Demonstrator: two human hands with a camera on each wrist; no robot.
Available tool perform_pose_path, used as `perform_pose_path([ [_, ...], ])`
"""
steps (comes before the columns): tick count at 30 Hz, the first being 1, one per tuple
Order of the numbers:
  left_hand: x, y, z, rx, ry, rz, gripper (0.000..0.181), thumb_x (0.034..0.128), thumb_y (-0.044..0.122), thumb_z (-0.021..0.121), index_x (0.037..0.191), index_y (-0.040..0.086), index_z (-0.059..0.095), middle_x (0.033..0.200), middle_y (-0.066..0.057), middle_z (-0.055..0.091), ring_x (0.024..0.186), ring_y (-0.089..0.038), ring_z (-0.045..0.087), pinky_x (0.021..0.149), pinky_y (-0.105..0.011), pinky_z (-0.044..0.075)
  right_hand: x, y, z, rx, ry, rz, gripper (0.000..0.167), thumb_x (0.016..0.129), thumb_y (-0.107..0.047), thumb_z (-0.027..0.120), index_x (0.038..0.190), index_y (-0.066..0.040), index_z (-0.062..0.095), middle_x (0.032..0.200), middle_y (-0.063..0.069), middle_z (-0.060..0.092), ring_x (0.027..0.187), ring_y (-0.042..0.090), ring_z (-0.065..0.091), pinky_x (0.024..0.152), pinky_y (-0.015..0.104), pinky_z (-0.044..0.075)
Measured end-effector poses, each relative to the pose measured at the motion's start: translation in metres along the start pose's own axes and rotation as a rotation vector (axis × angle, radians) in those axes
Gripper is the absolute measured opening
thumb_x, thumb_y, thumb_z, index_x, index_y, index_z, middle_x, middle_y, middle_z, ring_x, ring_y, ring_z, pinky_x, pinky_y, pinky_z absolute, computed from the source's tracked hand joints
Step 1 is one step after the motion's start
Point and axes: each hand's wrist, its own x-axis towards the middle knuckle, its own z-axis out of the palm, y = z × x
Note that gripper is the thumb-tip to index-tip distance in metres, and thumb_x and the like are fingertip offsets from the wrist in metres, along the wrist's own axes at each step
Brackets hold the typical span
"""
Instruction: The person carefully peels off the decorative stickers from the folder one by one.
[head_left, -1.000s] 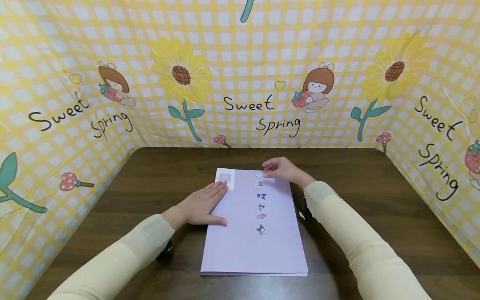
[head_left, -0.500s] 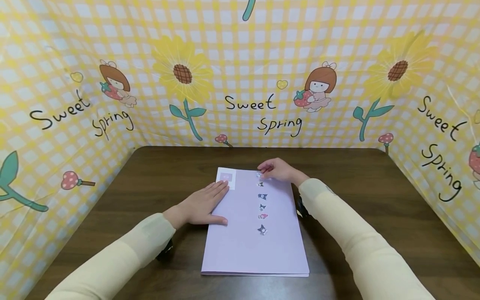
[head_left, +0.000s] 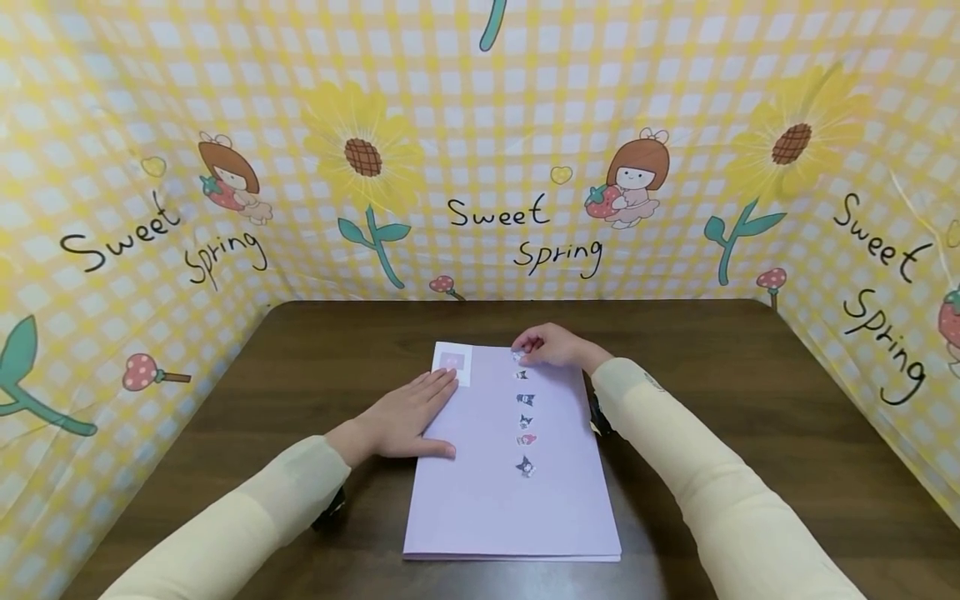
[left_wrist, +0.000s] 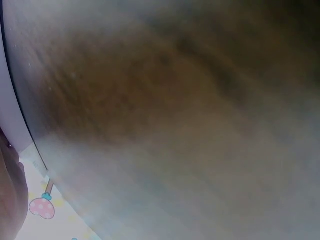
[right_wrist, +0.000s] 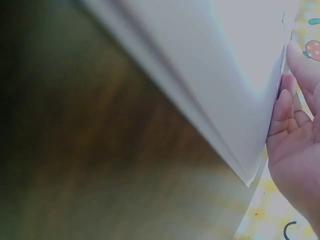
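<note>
A pale purple folder lies flat on the table, its two layers showing at the near edge. Several small cartoon stickers run down it in a column, among them a pink one and a black-and-white one. My left hand rests flat on its left side, fingers straight, fingertips over a white label with a purple square. At the far end, the thumb and forefinger of my right hand pinch at the topmost sticker. Curled fingers of the right hand show in the right wrist view.
The dark wooden table surrounds the folder. A yellow checked cloth with flowers and lettering hangs behind the table and along both sides. The left wrist view is mostly blurred tabletop.
My right hand has shifted a little left, its thumb and forefinger moving from beside the topmost sticker onto it. The left hand and the folder have stayed in place.
</note>
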Motion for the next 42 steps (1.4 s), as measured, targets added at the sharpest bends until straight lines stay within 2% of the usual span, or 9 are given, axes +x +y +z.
perform_pose_path([
  [13, 0.001, 0.002, -0.003, 0.006, -0.039, -0.025, 0.110, 0.0825, 0.083, 0.034, 0.154, 0.002, 0.017, 0.161, -0.013, 0.010, 0.148, -0.025, 0.005, 0.117, -0.039, 0.008, 0.004, -0.004, 0.000, -0.068, -0.022, -0.012, 0.017, 0.089, -0.010, 0.071, 0.106, -0.008, 0.068, 0.089, 0.003, 0.054, 0.084, 0.017, 0.049, 0.077, 0.028, 0.040],
  [23, 0.000, 0.004, -0.004, -0.002, -0.034, -0.020, 0.108, 0.0834, 0.081, 0.038, 0.154, 0.001, 0.019, 0.161, -0.014, 0.012, 0.147, -0.027, 0.007, 0.117, -0.041, 0.010, 0.000, -0.008, 0.002, -0.059, -0.019, 0.010, 0.017, 0.090, -0.009, 0.071, 0.106, -0.007, 0.067, 0.089, 0.003, 0.053, 0.084, 0.016, 0.048, 0.076, 0.027, 0.039],
  [30, 0.000, 0.005, -0.007, 0.004, -0.050, -0.027, 0.109, 0.0829, 0.082, 0.035, 0.154, 0.002, 0.018, 0.161, -0.014, 0.011, 0.147, -0.026, 0.007, 0.117, -0.040, 0.009, -0.001, -0.011, 0.001, -0.048, -0.025, 0.019, 0.017, 0.089, -0.008, 0.071, 0.105, -0.006, 0.066, 0.090, 0.003, 0.052, 0.085, 0.016, 0.047, 0.075, 0.026, 0.039],
  [42, 0.000, 0.003, -0.005, 0.011, -0.033, -0.017, 0.108, 0.0832, 0.081, 0.036, 0.154, 0.001, 0.019, 0.161, -0.014, 0.012, 0.147, -0.026, 0.007, 0.117, -0.041, 0.011, -0.001, -0.013, 0.000, -0.064, -0.029, 0.026, 0.016, 0.090, -0.007, 0.070, 0.105, -0.006, 0.065, 0.090, 0.004, 0.052, 0.085, 0.017, 0.047, 0.075, 0.027, 0.038],
])
